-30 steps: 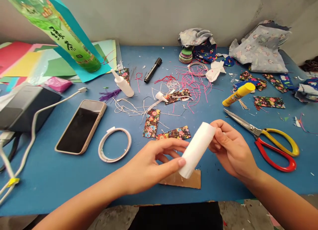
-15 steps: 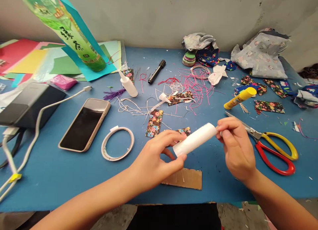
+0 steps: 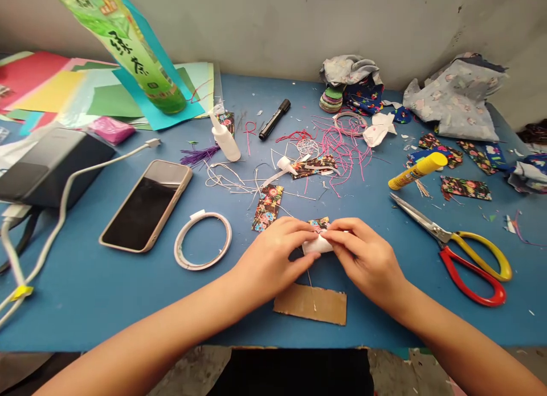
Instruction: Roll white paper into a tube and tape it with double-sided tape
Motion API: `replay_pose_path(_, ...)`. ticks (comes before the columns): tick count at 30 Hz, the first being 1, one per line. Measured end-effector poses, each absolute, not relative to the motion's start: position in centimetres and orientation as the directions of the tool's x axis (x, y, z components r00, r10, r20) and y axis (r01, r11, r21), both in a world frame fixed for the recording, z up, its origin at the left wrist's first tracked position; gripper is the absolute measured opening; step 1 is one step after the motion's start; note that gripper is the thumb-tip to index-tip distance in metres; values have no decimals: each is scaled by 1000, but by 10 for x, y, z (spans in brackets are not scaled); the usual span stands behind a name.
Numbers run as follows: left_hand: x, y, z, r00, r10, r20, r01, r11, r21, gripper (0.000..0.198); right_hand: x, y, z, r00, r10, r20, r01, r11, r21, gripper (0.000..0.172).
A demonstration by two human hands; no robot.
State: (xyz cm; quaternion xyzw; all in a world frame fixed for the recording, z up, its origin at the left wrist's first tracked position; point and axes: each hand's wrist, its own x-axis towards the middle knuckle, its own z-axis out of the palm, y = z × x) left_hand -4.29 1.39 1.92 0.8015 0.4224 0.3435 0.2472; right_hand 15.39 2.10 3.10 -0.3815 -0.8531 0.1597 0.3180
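Both hands meet over the near middle of the blue table (image 3: 106, 305). My left hand (image 3: 271, 262) and my right hand (image 3: 363, 259) are closed around a white paper roll (image 3: 317, 245), of which only one end shows between the fingers. A floral fabric piece (image 3: 319, 222) peeks out just beyond the fingertips. A strip of brown cardboard (image 3: 311, 303) lies on the table just below the hands.
Red and yellow scissors (image 3: 461, 248) lie to the right, a yellow glue stick (image 3: 416, 171) beyond them. A tape ring (image 3: 203, 248), a phone (image 3: 147, 205) and a black box with cable (image 3: 47, 168) are left. Threads, fabric scraps, a marker (image 3: 274, 119) and a green bottle (image 3: 128, 48) lie farther back.
The hands have come together and lowered toward the table. The white roll, earlier held out long between them, is now mostly covered by the fingers.
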Motion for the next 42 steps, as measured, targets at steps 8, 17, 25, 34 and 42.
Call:
replay_pose_path(8, -31, 11, 28, 375, 893, 248, 520, -424, 742, 12, 150, 22, 30, -464, 812, 355, 516, 573, -636, 23)
replay_pose_path(17, -29, 14, 31, 408, 888, 213, 555, -426, 715, 13, 154, 22, 32, -475, 830, 292, 505, 529, -682, 18)
replay_pose_path(25, -27, 4, 21, 521, 834, 184, 683, -536, 496, 16, 158, 24, 35, -500, 824, 266, 495, 524, -693, 22)
replay_pose_path(34, -30, 7, 19, 439, 867, 233, 634, -484, 604, 16, 156, 21, 33, -502, 830, 243, 520, 514, -682, 20)
replay_pose_path(42, -30, 17, 21, 368, 922, 116, 540, -314, 781, 12, 160, 24, 31, -520, 828, 210, 515, 500, -697, 22)
